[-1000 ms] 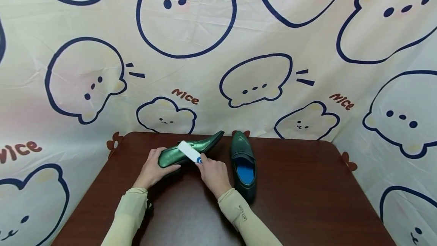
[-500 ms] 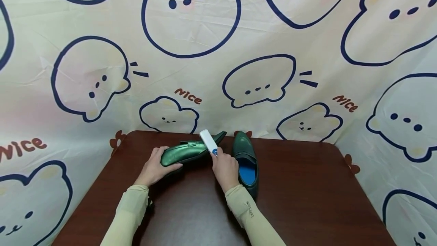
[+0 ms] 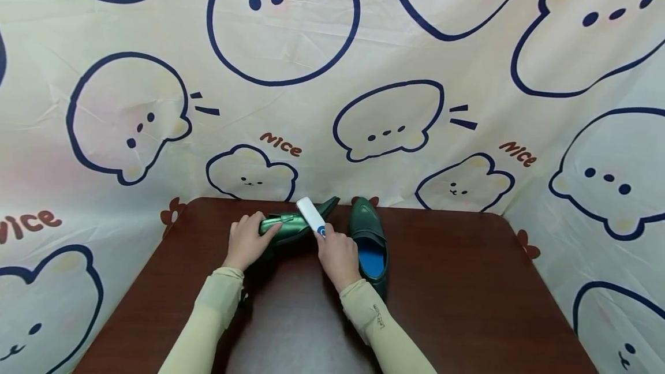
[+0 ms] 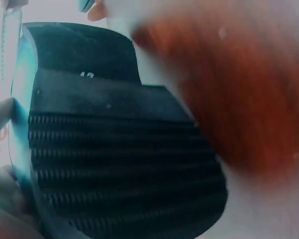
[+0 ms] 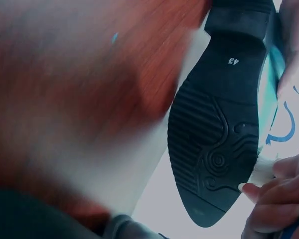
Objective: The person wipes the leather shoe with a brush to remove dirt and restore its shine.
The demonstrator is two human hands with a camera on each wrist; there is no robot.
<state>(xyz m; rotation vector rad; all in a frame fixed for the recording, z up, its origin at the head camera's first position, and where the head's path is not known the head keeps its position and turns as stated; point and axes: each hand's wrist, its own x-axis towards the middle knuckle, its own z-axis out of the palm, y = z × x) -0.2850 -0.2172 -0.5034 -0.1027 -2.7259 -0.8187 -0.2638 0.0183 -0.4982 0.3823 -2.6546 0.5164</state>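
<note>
A shiny green loafer (image 3: 283,228) is held tilted on its side near the table's back edge, toe pointing right. My left hand (image 3: 246,242) grips it around the heel end, thumb over the upper. Its ridged black sole (image 4: 119,159) fills much of the left wrist view. My right hand (image 3: 339,258) pinches a white brush (image 3: 310,212) with a round blue mark, laid across the loafer's front part. In the right wrist view, pale bristles (image 5: 263,169) show at the loafer's side, beside the right fingers (image 5: 284,199); the sole (image 5: 214,114) is marked 43.
A second green loafer (image 3: 366,227) with a blue insole stands upright just right of the right hand, toe to the back. Both are on a dark brown table (image 3: 467,293). A cartoon-printed cloth (image 3: 322,114) hangs directly behind the table and along its sides.
The brush and right hand have moved right along the loafer from its middle toward the toe. The left hand has shifted forward and right, its thumb now over the upper.
</note>
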